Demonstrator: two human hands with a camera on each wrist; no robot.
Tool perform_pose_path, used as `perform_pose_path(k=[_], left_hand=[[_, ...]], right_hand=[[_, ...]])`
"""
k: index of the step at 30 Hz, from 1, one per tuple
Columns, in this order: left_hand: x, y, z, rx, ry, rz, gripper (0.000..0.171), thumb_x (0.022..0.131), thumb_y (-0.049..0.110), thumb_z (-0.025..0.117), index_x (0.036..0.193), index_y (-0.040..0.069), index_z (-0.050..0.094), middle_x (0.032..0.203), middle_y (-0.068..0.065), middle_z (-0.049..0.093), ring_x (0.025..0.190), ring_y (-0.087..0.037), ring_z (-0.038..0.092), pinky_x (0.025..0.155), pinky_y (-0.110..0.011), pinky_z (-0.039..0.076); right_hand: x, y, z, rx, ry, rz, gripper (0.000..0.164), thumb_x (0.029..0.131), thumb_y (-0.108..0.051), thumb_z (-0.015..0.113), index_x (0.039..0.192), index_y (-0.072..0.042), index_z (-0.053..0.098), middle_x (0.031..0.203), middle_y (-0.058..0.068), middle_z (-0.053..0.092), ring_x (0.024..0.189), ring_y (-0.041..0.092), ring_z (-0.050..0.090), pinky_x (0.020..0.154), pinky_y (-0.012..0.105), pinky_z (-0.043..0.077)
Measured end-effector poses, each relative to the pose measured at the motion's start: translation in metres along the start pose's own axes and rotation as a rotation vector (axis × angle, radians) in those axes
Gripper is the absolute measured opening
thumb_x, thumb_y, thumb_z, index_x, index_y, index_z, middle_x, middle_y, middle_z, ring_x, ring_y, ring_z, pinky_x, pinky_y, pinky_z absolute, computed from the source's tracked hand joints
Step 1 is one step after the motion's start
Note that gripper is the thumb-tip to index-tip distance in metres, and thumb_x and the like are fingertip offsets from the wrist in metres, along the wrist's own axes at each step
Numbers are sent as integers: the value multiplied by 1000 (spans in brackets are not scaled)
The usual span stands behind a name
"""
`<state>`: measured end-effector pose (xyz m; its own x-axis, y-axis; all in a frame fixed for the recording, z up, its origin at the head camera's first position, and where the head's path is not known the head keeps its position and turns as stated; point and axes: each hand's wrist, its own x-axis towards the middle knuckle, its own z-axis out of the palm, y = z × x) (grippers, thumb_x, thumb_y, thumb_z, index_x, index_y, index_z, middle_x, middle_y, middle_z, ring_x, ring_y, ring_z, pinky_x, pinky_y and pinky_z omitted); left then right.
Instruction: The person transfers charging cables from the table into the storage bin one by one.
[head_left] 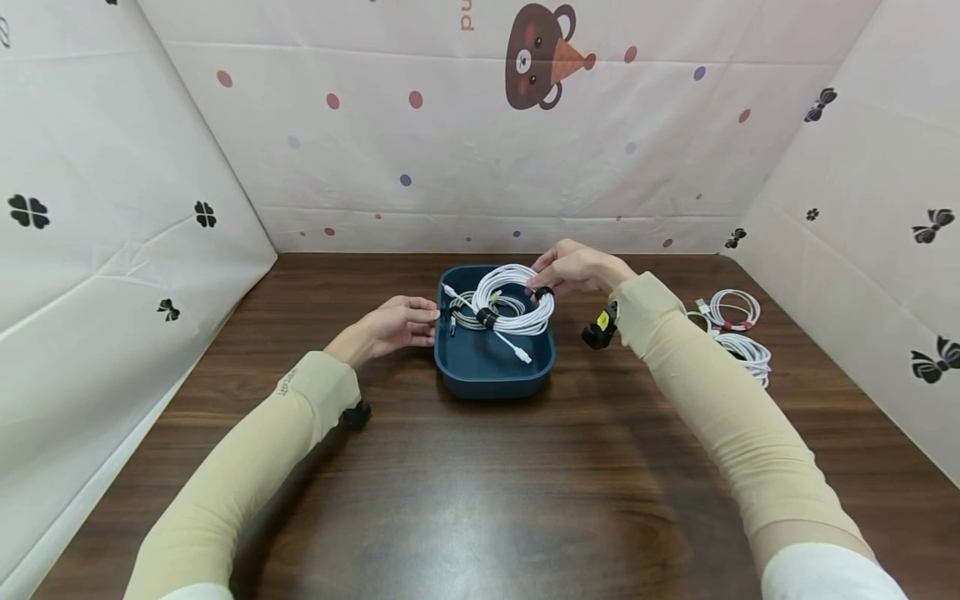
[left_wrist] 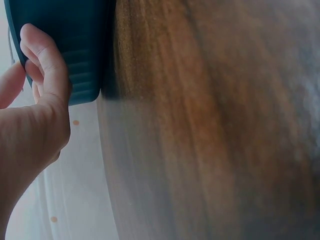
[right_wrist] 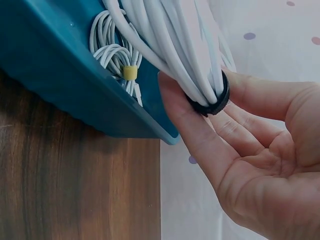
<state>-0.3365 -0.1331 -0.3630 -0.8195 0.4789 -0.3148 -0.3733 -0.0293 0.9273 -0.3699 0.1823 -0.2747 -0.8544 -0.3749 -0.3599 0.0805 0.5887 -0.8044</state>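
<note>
My right hand point(head_left: 573, 267) pinches a large coil of white cable point(right_wrist: 170, 40) between thumb and index finger, close to a black strap point(right_wrist: 212, 102). In the head view this coil hangs over the blue bin point(head_left: 491, 387), with a second black strap and a loose connector end point(head_left: 522, 355) showing. A smaller coiled cable point(right_wrist: 107, 52) with a yellow tie point(right_wrist: 130, 73) lies inside the bin, partly covered in the head view. My left hand point(head_left: 397, 323) touches the bin's left outer side, fingers point(left_wrist: 52, 65) against the wall and thumb near the rim.
On the table's right side lie more coiled white cables, one point(head_left: 735, 310) with a red tie and a thicker bundle point(head_left: 750, 354), partly behind the right sleeve. Patterned white sheets point(head_left: 450, 142) stand behind and along both sides of the brown table point(head_left: 450, 500).
</note>
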Motion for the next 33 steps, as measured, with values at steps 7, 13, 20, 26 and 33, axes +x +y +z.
perform_pose_path(k=[7, 13, 20, 26, 33], left_hand=[[0, -1, 0, -8, -19, 7, 29, 100, 8, 50, 124, -3, 40, 86, -6, 63, 74, -16, 64, 70, -30, 57], [-1, -1, 1, -9, -21, 5, 30, 100, 9, 51, 125, -4, 40, 88, -7, 64, 75, -16, 64, 71, -30, 58], [-1, -2, 0, -1, -12, 10, 34, 100, 10, 51, 127, -5, 39, 88, -7, 63, 75, -16, 64, 71, -30, 58], [-1, -1, 1, -5, -17, 12, 33, 99, 9, 52, 126, -5, 39, 88, -8, 63, 75, -17, 63, 70, -30, 58], [0, -1, 1, -6, -7, 9, 34, 99, 9, 52, 127, -5, 39, 88, -7, 63, 77, -18, 63, 71, -30, 58]], right_hand=[[0, -2, 4, -18, 4, -17, 38, 91, -11, 66, 126, 4, 58, 100, 11, 73, 85, 14, 69, 88, 36, 56], [-5, -13, 6, -24, 61, -101, 36, 97, -11, 57, 129, 6, 55, 124, 27, 61, 105, 32, 67, 92, 39, 55], [-12, -9, -1, -1, 97, -129, 37, 99, -12, 54, 131, 6, 53, 129, 30, 57, 112, 36, 64, 92, 40, 54], [-19, 7, -16, 50, 144, -138, 38, 98, -11, 54, 130, 9, 52, 112, 21, 68, 93, 24, 72, 85, 37, 58], [-33, 34, -40, 75, 181, -130, 41, 99, -13, 53, 132, 11, 49, 92, 1, 71, 83, 14, 72, 78, 31, 59]])
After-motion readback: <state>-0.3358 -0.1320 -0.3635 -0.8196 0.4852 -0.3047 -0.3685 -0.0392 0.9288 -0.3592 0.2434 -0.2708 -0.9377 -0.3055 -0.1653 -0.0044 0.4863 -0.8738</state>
